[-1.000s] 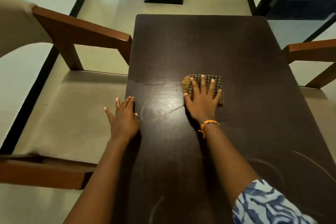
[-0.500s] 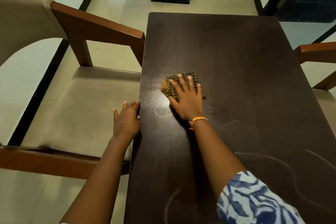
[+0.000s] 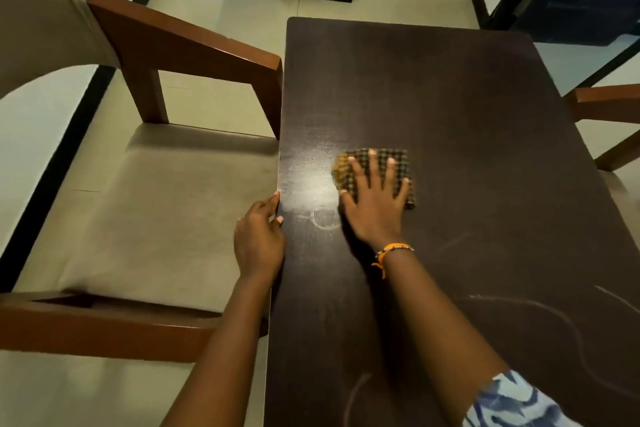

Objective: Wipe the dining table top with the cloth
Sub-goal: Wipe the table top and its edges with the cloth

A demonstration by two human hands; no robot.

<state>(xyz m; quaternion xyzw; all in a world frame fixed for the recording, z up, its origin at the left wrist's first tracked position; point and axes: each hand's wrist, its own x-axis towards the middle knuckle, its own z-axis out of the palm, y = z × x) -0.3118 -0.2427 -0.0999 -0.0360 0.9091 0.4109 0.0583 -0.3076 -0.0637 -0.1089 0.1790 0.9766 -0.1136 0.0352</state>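
Right hand (image 3: pixel 375 199) flat, fingers spread, pressing the checked cloth (image 3: pixel 398 172) onto the dark desk (image 3: pixel 450 97), not gripping but pinning it down under the palm. Cloth lying a little inboard of the desk's left edge, roughly midway along its length, with one yellowish corner poking out past the thumb side. Left hand (image 3: pixel 259 241) at that same left edge, nearer the person than the cloth, fingers loosely curled and apart, fingertips touching the rim, holding nothing. Compared with half a second ago, cloth carried back toward the desk's middle, away from the left edge it had nearly reached; a second ago it sat about where it is now, so one out-and-back stroke across this strip, judged from those positions. Slight blur on the right fingers, consistent with motion. Left hand drawn in too: flat and spread over the edge a second ago, now curled against the rim. Pale hazy patch (image 3: pixel 311 180) between the cloth and the left edge, catching the light, whether damp film or dust impossible to tell. Thin whitish curved streaks (image 3: pixel 561 319) on the near right part of the desk, well apart from the cloth, plus a small loop mark (image 3: pixel 325 220) just beside the right thumb. Task judged partly done at best: near streaks not yet reached, far end looking untouched. Upholstered chair (image 3: pixel 156 218) pushed against the desk's left edge.
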